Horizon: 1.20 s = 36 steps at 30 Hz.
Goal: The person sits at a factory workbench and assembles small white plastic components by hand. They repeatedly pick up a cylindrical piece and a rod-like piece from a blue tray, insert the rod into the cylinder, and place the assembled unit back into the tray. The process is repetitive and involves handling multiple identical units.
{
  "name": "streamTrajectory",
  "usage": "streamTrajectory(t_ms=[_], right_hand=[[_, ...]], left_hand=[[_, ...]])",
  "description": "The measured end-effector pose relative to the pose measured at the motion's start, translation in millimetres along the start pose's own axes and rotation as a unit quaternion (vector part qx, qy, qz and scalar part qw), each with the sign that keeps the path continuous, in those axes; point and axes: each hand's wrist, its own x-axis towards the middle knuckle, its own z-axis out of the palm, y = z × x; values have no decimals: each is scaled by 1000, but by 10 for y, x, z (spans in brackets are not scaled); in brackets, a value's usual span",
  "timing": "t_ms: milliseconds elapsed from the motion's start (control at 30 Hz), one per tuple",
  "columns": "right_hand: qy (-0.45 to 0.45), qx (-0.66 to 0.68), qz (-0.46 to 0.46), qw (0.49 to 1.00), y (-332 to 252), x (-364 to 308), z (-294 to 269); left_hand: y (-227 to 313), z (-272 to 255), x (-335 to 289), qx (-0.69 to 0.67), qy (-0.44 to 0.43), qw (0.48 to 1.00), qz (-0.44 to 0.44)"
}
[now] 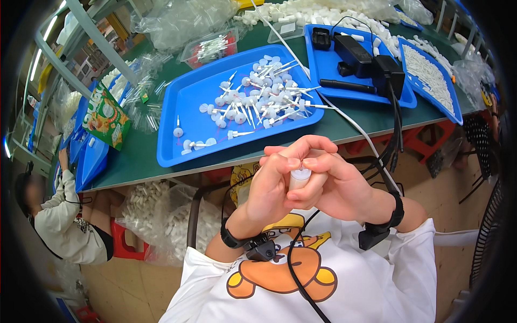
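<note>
My left hand and my right hand meet in front of my chest, just off the near edge of the table. Between them is a small white plastic cylinder with a round top, held upright. Both thumb tips come together just above its top, and the fingers of both hands are curled around it. Something thin may be pinched under the thumbs, too small to make out. Beyond the hands, a blue tray holds many thin white sticks with round translucent discs.
Right of it, another blue tray carries black adapters and cables. A blue tray of small white pieces stands farther right. A clear box of sticks and a green snack bag lie left. A person sits far left.
</note>
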Motion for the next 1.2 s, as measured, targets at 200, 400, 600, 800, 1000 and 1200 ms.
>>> streamTrajectory(t_ms=[200,400,600,800,1000,1200], right_hand=[[61,65,22,996,8,-47,-49],[-19,60,44,997,7,-32,-146],[-1,43,26,999,86,-6,-179],[25,25,39,999,118,51,-211],[-17,-34,-7,999,107,30,-166],[-22,-79,-54,995,131,14,-68]], left_hand=[[-32,35,5,-123,46,991,-17],[-10,94,-34,-137,54,989,-16],[-3,102,-51,-98,73,992,-23],[0,104,-55,-112,88,990,-10],[30,198,-78,-59,130,990,-20],[50,228,-102,-4,131,991,-32]])
